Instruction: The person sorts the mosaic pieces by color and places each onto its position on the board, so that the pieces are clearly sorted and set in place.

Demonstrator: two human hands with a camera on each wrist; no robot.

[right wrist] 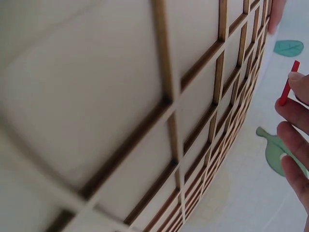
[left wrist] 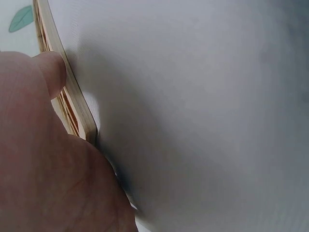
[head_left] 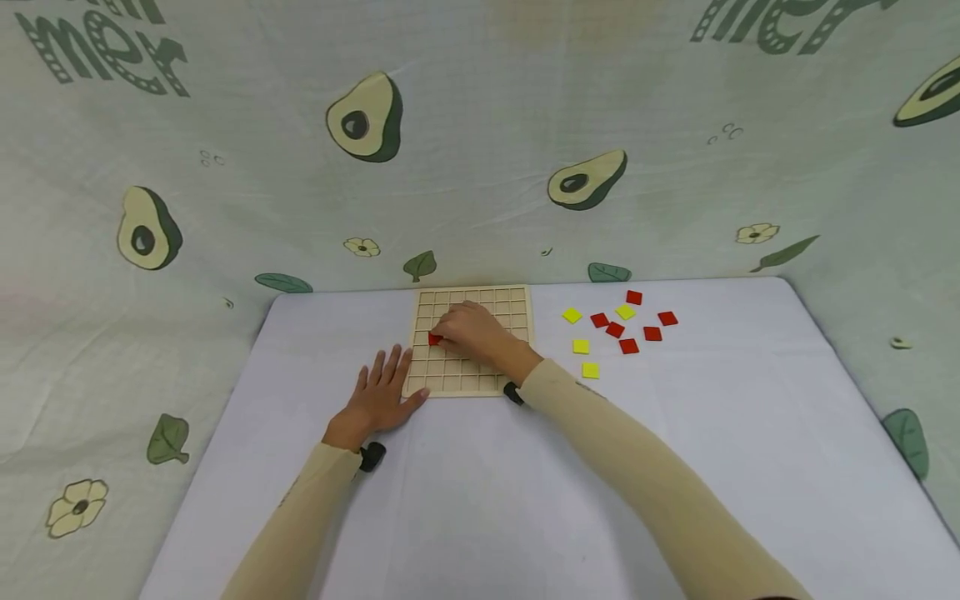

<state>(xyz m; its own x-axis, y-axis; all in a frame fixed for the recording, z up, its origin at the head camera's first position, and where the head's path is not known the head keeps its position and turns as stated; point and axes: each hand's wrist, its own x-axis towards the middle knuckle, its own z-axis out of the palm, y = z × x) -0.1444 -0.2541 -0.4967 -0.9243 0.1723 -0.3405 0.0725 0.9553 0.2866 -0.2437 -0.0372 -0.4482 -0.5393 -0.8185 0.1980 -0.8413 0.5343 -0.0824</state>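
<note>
Red tile (head_left: 435,339) is over the left part of the grid board (head_left: 457,384), pinched in the right hand (head_left: 477,335), while the left hand (head_left: 378,403), fingers spread, touches the board's near left corner.

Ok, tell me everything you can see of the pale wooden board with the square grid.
The pale, wood-like grid board lies flat on the white table, towards its far edge. Thin raised strips divide its top into many square cells; up close the strips' sides look brown, and the board's side edge looks layered. The left hand appears to touch it, thumb over the near left corner. The right hand is over it, pinching a thin red tile and hiding some cells.
</note>
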